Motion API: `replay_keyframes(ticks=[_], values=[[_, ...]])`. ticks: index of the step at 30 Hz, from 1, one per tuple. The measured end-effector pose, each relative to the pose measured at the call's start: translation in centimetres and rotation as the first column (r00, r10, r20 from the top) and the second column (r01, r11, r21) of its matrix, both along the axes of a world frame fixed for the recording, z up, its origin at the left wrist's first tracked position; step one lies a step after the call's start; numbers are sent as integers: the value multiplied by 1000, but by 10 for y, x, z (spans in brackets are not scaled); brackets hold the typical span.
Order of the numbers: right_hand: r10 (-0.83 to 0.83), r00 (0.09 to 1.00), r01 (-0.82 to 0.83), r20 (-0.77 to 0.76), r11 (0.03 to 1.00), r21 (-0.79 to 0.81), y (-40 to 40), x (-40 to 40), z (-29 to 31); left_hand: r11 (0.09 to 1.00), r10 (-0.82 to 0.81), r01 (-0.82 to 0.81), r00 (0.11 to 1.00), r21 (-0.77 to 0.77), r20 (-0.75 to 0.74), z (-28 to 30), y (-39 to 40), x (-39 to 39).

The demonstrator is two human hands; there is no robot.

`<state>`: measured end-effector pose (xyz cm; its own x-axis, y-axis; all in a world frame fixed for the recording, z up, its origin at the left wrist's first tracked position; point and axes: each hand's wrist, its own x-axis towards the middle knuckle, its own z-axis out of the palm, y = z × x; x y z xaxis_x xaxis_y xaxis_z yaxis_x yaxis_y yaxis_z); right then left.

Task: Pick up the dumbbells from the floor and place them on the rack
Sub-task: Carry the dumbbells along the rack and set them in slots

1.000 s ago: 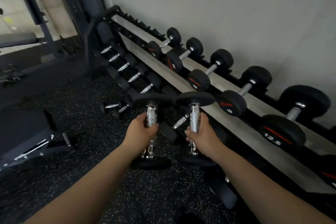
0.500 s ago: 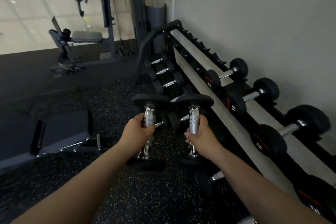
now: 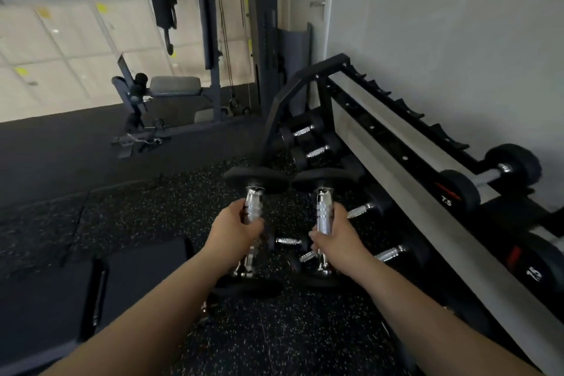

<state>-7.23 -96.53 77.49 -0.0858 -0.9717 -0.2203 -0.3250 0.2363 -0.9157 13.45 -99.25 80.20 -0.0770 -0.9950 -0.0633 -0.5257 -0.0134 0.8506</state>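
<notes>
My left hand [image 3: 233, 233] grips the chrome handle of a black dumbbell [image 3: 255, 181], held upright in front of me. My right hand [image 3: 337, 238] grips a second dumbbell [image 3: 323, 181] the same way, beside the first, their top heads almost touching. Both hang above the speckled floor, left of the tiered rack [image 3: 396, 174] along the wall. The rack's upper tier holds a 7.5 dumbbell [image 3: 460, 192] and, further right, another one [image 3: 546, 262]. Small dumbbells [image 3: 311, 139] sit on its lowest tier. More small dumbbells [image 3: 290, 242] lie on the floor beneath my hands.
A black bench [image 3: 91, 290] stands low at my left. A cable machine [image 3: 210, 40] and a padded seat [image 3: 174, 85] stand at the back. The white wall [image 3: 442, 40] runs behind the rack. Open speckled floor [image 3: 137, 207] lies ahead left.
My view has swung left along the rack towards its far end; the heavier dumbbells have slid out to the right. Both hands keep holding their dumbbells upright in the same pose.
</notes>
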Motion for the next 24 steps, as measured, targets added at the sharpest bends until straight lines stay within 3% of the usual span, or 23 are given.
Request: replay_keyframes(ticks=[24], values=[[-25,999,24,-34,999,-33,-455,27,3,1000,24,-22,998,22,-56,-1,-453,35]])
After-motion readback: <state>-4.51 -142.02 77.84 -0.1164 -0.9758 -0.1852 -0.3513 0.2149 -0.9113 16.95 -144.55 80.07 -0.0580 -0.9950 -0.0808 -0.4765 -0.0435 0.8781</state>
